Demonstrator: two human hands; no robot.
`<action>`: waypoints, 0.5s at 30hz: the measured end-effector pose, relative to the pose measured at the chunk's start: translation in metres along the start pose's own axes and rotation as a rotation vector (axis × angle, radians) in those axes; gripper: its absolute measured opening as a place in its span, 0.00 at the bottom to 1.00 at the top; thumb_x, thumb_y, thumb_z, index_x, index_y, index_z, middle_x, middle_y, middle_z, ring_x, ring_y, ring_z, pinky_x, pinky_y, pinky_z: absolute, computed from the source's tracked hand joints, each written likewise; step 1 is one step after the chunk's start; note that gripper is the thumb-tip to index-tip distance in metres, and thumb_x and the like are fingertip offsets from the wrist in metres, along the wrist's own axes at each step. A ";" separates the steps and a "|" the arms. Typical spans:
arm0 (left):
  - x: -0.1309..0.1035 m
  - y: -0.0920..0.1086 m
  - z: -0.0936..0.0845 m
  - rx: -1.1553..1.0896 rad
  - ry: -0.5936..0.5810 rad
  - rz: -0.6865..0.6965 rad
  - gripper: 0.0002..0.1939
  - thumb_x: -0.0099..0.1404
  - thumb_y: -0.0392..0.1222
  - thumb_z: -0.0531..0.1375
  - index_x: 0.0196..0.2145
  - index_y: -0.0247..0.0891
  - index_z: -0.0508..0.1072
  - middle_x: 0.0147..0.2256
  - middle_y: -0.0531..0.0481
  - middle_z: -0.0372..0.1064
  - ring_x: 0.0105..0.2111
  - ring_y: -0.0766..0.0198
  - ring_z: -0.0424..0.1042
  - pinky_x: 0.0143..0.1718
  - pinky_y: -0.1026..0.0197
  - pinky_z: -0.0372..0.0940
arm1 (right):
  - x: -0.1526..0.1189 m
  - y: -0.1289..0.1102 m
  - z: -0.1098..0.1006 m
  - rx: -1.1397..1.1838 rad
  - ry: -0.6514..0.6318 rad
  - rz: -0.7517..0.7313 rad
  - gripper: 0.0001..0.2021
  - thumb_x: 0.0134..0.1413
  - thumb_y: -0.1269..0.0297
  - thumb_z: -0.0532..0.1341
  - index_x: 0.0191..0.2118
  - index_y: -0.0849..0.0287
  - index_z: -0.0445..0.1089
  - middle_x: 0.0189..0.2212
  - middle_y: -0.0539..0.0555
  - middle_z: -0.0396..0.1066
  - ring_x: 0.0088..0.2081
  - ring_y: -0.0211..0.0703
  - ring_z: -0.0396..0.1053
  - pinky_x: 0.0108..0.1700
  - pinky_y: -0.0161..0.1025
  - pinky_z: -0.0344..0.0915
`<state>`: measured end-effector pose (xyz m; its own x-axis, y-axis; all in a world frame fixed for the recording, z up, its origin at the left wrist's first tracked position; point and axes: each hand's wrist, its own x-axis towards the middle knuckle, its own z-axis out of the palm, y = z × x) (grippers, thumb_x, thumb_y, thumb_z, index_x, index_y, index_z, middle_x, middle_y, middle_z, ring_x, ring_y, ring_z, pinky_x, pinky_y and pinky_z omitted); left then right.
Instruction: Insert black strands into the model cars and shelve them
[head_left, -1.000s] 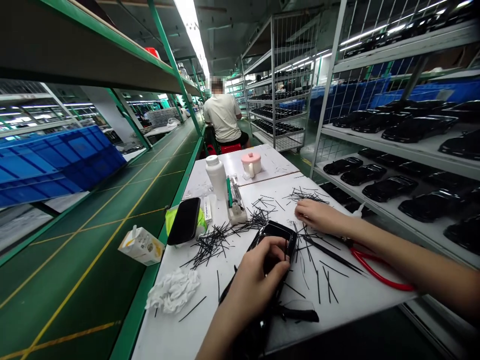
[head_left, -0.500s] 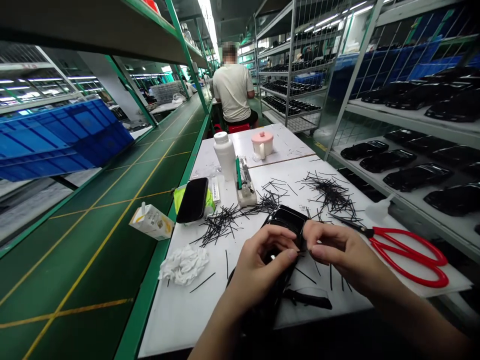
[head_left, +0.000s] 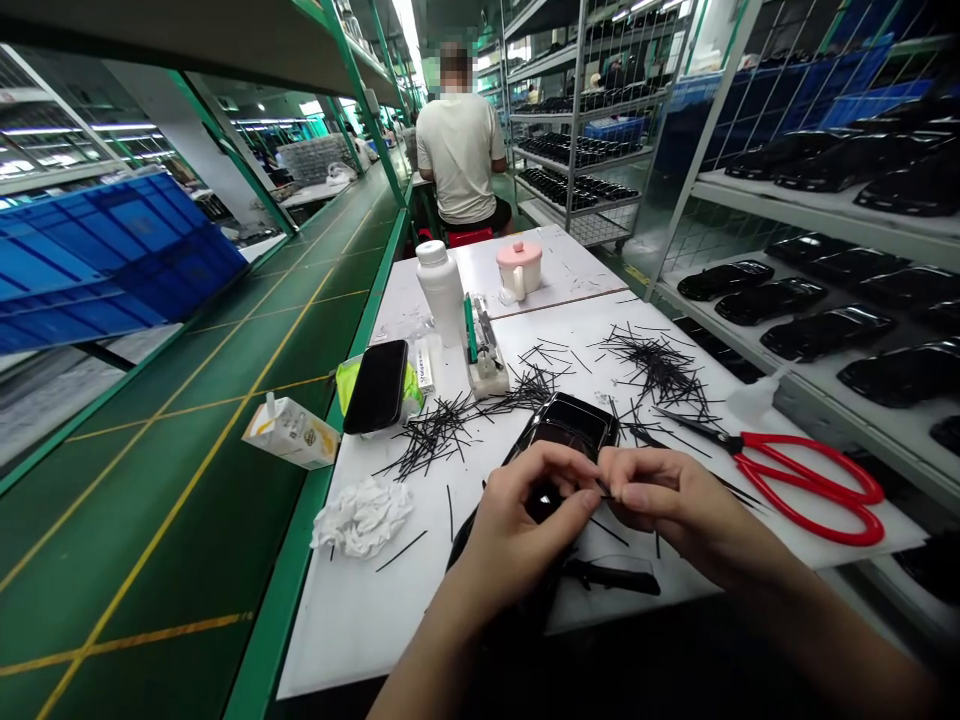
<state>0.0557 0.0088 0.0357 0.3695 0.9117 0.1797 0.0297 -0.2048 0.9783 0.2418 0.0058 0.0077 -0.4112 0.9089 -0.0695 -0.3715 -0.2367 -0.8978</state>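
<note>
A glossy black model car point(head_left: 574, 422) lies on the white table, partly covered by my hands. Above its side, my left hand point(head_left: 529, 515) is closed in a pinch, thumb against fingers. My right hand point(head_left: 667, 495) meets it fingertip to fingertip, also pinching. A small piece of thin black strip point(head_left: 604, 490) shows between the fingertips of both hands; most of it is hidden. Close under my right hand, a curved black part point(head_left: 619, 577) rests on the table. Loose black strips point(head_left: 435, 432) lie in a heap beyond my left hand, with another heap point(head_left: 660, 370) farther right.
Red-handled scissors point(head_left: 814, 490) lie at the right. Crumpled tissue point(head_left: 364, 517), a phone point(head_left: 377, 388) and a drink carton point(head_left: 292, 432) line the left side. A white bottle point(head_left: 442, 295) and lidded cup point(head_left: 519, 270) stand behind. Racks of black cars point(head_left: 825, 335) flank the table; a person point(head_left: 461, 160) sits ahead.
My right hand has moved left, so its fingertips now touch those of my left hand at the small strip. The whole view has shifted slightly.
</note>
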 end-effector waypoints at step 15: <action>0.001 0.000 0.000 0.038 -0.020 0.011 0.03 0.63 0.36 0.63 0.36 0.37 0.73 0.31 0.51 0.70 0.30 0.67 0.65 0.34 0.65 0.62 | 0.001 0.002 -0.004 0.007 -0.043 0.013 0.10 0.51 0.59 0.69 0.26 0.59 0.74 0.24 0.47 0.59 0.24 0.34 0.52 0.27 0.36 0.47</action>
<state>0.0558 0.0100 0.0363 0.3884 0.9022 0.1877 0.0609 -0.2284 0.9717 0.2438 0.0079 0.0046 -0.4510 0.8904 -0.0620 -0.3714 -0.2504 -0.8941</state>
